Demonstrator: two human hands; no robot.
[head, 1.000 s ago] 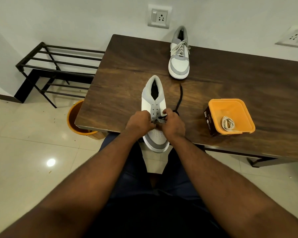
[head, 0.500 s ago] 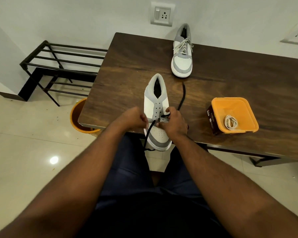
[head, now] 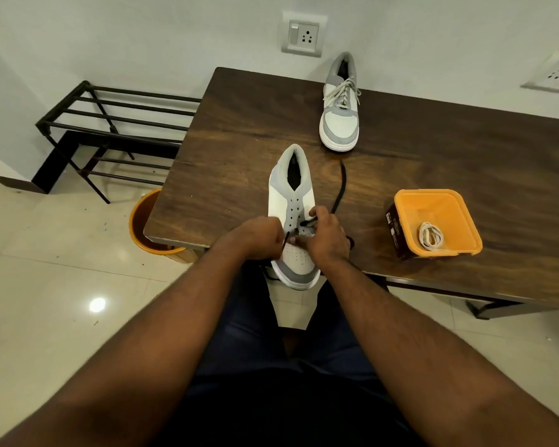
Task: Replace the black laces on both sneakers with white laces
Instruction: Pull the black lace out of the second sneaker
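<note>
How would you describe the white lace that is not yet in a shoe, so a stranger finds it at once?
Look at the wooden table, on its right side. There stands an orange tub; the white lace lies coiled inside it, the only lace not threaded through a sneaker.

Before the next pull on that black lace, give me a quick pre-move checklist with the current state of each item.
1. Left hand pinches the black lace: ok.
2. Right hand grips the lace at the eyelets: ok.
3. Near sneaker steady on the table: not ok, its toe overhangs the front edge.
4. Upper eyelets already free of black lace: ok; the lowest eyelets sit under the fingers: cannot tell.
5. White lace ready in the orange tub: ok.
6. Far sneaker already laced white: ok.
</note>
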